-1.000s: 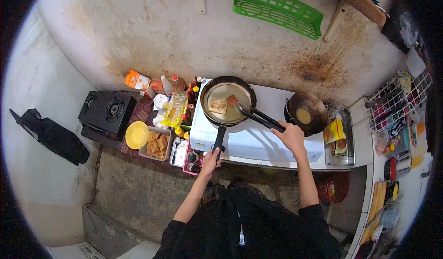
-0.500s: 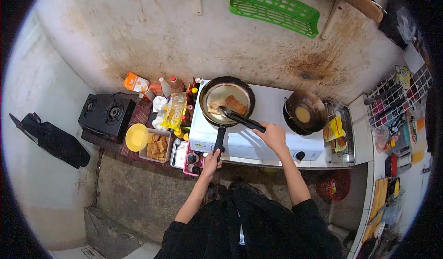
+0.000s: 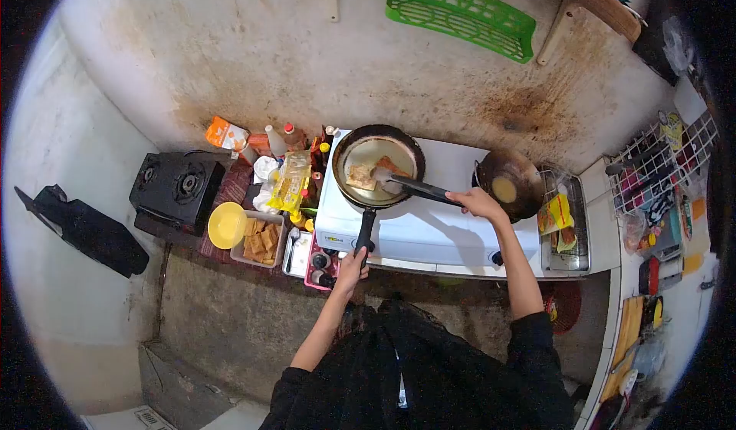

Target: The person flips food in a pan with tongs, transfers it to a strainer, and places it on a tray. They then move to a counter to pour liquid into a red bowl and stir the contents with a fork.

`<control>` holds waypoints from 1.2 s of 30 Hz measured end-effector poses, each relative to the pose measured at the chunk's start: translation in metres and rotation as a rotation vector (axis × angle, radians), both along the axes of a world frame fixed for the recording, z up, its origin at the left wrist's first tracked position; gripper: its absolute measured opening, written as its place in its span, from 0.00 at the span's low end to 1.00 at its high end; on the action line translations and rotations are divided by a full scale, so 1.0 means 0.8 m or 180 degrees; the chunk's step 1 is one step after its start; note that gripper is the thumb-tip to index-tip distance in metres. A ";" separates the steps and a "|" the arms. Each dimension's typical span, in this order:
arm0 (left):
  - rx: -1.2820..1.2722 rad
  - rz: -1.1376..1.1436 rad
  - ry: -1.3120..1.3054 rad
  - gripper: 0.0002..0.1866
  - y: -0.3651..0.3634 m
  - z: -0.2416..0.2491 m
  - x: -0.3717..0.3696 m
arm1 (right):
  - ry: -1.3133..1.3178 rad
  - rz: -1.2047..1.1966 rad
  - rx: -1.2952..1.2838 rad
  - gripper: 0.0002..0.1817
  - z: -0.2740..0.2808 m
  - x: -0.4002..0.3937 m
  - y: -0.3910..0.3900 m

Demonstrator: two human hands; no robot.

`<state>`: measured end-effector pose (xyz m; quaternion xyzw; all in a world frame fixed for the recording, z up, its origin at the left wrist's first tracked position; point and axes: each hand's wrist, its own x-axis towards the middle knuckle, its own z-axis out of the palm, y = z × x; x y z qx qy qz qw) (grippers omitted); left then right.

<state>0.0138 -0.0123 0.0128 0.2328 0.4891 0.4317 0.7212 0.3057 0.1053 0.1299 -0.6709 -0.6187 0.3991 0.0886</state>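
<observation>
My left hand (image 3: 353, 271) is wrapped around the black handle of a frying pan (image 3: 418, 150) on the white stove (image 3: 448, 158). Over the pan, my right hand (image 3: 479, 202) grips the dark handle of a pair of tongs (image 3: 425, 190). The tongs' metal tips are at the food inside. A pale golden slice of food (image 3: 360, 175) lies left of the tips. Behind them a browner piece (image 3: 392, 165) is partly covered. Whether the tips pinch either piece I cannot make out.
A dark wok (image 3: 525, 175) with some oil sits at the stove's right. To the left are bottles, a box of fried pieces (image 3: 261, 240), a yellow lid (image 3: 228, 225) and a black two-burner stove (image 3: 178, 188). A green rack (image 3: 460, 16) hangs on the wall.
My right hand has moved right and up with the tongs, whose tips shifted right across the pan. The pale slice shows more, the brown one less. My left hand stays on the handle.
</observation>
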 end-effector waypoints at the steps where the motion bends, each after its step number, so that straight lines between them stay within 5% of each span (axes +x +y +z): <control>1: 0.0002 -0.0009 0.0000 0.13 0.000 0.001 0.001 | 0.0000 -0.0009 0.0002 0.33 -0.002 -0.003 0.006; 11: -0.0045 -0.0013 0.0117 0.12 -0.001 -0.004 -0.001 | 0.0552 -0.0529 -0.0284 0.24 -0.065 -0.018 0.019; 14: -0.0077 0.0013 0.0184 0.12 -0.002 0.010 0.003 | 0.0363 -0.0375 0.0467 0.24 -0.060 -0.014 0.013; 16: -0.0117 0.0071 0.0275 0.13 -0.002 0.009 0.003 | -0.0858 -0.0030 0.1683 0.23 -0.015 -0.029 -0.008; 20: -0.0004 -0.0045 0.0015 0.13 -0.001 -0.007 0.000 | -0.1605 0.0891 0.2583 0.22 0.014 -0.043 -0.035; 27: -0.0073 -0.0029 -0.0022 0.13 -0.001 -0.006 -0.001 | -0.1921 0.1843 0.2491 0.23 0.018 -0.050 -0.058; 36: -0.0047 -0.0001 0.0050 0.13 -0.001 -0.004 -0.001 | -0.1209 0.0885 0.1808 0.24 0.030 -0.035 -0.039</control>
